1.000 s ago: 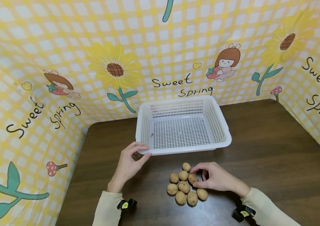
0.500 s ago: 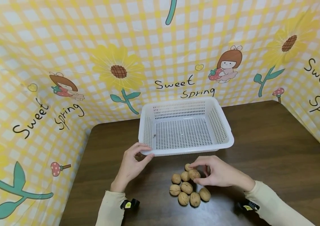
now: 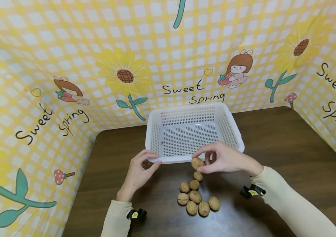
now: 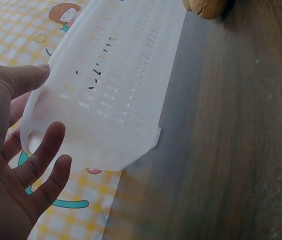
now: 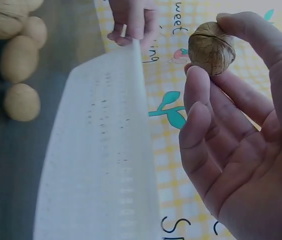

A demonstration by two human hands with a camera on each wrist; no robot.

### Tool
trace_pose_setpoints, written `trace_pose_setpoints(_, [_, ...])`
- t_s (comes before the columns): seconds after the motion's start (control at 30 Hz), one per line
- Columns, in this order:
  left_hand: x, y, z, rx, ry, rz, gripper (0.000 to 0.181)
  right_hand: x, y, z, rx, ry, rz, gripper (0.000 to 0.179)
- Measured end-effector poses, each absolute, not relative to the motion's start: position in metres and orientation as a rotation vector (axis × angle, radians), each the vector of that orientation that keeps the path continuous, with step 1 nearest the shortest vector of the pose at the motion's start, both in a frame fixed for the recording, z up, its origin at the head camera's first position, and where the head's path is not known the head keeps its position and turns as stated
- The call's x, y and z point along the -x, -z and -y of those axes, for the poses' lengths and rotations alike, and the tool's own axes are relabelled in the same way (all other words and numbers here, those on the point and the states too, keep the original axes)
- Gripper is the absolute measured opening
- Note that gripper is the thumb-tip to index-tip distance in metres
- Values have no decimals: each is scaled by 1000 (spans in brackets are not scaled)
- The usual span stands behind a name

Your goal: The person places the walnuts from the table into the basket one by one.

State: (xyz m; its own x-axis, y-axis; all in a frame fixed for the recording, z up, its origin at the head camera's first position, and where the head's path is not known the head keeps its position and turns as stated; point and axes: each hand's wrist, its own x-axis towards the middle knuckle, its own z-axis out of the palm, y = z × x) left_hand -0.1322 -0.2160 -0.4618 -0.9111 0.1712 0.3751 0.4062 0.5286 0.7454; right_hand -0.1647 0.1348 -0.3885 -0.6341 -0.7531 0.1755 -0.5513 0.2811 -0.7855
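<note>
Between thumb and fingers, my right hand (image 3: 222, 158) pinches a walnut (image 3: 197, 163), raised at the front rim of a white plastic basket (image 3: 185, 159). The right wrist view shows that walnut (image 5: 212, 49) clearly, with its seam facing the camera. My left hand (image 3: 138, 172) grips the basket's front left corner. In the left wrist view, the thumb lies on the rim of the basket (image 4: 101, 100) and two fingers stand off its wall. Several loose walnuts (image 3: 195, 197) lie clustered on the table in front of the basket.
The dark wooden table (image 3: 120, 141) carries everything. A yellow checked cloth (image 3: 168, 49) with printed flowers and figures hangs behind it and along both sides. Through the basket's slotted floor and walls, no walnuts show inside.
My right hand has lifted the walnut out of the cluster and carried it up and away to the basket's front rim. My left hand keeps its grip on the corner.
</note>
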Motion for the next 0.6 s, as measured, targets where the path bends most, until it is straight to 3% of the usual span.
trace_pose_setpoints(0.43, [133, 463, 216, 494, 1355, 2506, 15, 214, 357, -131, 1066, 1484, -2197, 35])
trace_pose_setpoints(0.6, [133, 463, 216, 504, 1354, 2493, 15, 232, 349, -124, 882, 1480, -2237, 38])
